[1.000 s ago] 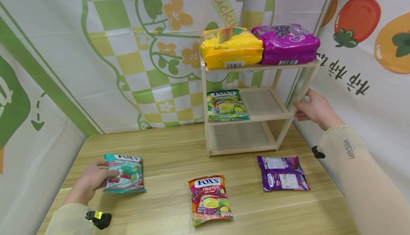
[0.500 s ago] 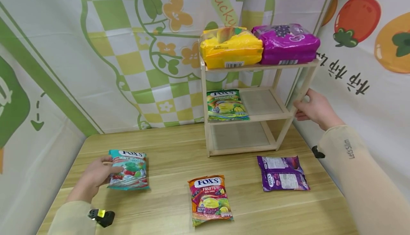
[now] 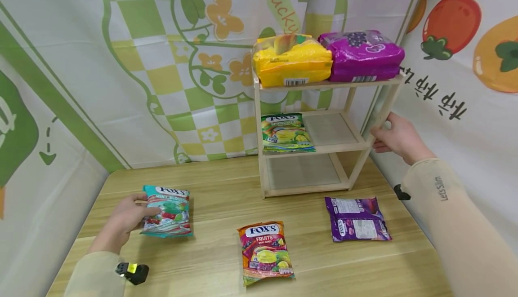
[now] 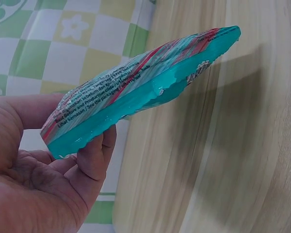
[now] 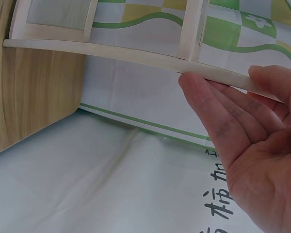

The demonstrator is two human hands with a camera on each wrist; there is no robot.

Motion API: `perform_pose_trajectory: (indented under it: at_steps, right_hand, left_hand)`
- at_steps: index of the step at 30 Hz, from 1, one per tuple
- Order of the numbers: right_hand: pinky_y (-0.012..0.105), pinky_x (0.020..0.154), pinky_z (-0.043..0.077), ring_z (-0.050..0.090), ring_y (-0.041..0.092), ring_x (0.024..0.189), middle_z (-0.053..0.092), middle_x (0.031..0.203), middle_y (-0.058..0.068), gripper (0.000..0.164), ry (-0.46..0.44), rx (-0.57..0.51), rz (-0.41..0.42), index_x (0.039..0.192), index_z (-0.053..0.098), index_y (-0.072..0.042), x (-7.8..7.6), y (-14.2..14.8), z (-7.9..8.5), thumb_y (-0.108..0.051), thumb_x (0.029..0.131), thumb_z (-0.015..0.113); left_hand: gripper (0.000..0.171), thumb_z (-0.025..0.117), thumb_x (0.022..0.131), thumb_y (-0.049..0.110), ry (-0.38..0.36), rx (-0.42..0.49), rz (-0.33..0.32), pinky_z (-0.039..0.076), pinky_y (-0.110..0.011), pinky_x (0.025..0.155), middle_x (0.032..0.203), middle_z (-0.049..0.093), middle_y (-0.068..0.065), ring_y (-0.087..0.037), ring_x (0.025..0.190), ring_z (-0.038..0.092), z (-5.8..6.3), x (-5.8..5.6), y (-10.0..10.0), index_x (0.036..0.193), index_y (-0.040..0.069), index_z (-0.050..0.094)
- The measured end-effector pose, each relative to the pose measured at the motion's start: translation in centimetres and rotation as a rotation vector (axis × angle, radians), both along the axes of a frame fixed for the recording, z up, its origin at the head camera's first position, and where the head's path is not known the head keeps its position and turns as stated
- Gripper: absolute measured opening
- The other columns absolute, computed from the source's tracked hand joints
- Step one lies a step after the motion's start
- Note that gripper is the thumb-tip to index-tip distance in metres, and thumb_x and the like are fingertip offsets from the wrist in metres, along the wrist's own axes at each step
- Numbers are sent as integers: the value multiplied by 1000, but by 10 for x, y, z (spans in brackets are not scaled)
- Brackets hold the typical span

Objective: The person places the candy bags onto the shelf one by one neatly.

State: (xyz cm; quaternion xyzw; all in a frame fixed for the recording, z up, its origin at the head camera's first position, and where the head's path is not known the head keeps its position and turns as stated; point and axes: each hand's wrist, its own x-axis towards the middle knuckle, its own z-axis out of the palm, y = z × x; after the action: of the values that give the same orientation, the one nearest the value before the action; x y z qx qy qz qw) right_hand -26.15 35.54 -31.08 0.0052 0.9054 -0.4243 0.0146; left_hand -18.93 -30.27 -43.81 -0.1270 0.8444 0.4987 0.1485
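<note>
In the lower left of the head view, the left hand [image 3: 128, 214] is pinching the left edge of a teal candy bag [image 3: 176, 207] between thumb and fingers, and the bag is hanging tilted above the wooden surface [image 3: 206, 261], its shadow falling on the wood in the left wrist view. Well apart from it, right of centre, the right hand [image 3: 398, 139] is gripping the right front post of a small shelf [image 3: 306, 192], thumb and fingers lying on opposite sides.

An orange candy bag [image 3: 265, 254] is lying at the bottom centre, and a purple candy bag [image 3: 358, 219] is lying at the lower right, before the shelf. A green candy bag [image 3: 285, 130] is resting on the middle tier's left side; a yellow pack [image 3: 293, 65] and a magenta pack [image 3: 362, 59] are sitting side by side on top, in the upper right.
</note>
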Motion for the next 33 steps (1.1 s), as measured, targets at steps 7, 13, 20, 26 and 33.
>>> perform_pose_trajectory:
  at_steps: [7,13,20,26,33]
  right_hand:
    - [38,78,64,71,14,82,61,123,36,62,2,-6,-1,156,25,5,0,-1,0,-25,107,51]
    - [38,79,64,72,19,86,59,125,37,63,1,-8,2,156,24,5,0,0,0,-25,107,51]
    - [38,80,64,73,22,89,58,128,38,63,-5,-2,-1,157,23,5,0,0,0,-26,108,50]
    - [39,80,64,73,22,90,57,129,38,64,-3,1,1,157,23,4,0,0,0,-26,108,50]
    - [38,80,64,73,28,94,57,129,38,64,-3,-2,1,157,23,4,1,0,0,-27,107,50]
  left_hand:
    - [89,70,97,20,13,13,-2,61,-29,73,140,44,-34,-12,87,66,-1,-1,5,155,-15,12]
    - [89,70,97,20,19,19,-14,61,-32,75,138,47,-32,-14,88,67,2,-1,10,155,-14,12]
    - [86,71,97,20,30,10,-20,61,-33,76,134,48,-30,-16,90,66,5,-2,18,154,-13,16]
    - [83,71,96,19,44,24,-36,61,-32,74,136,47,-31,-16,89,66,8,-1,24,153,-13,18]
    - [82,71,96,18,52,39,-49,60,-31,74,139,45,-32,-17,91,66,11,-1,30,152,-13,19]
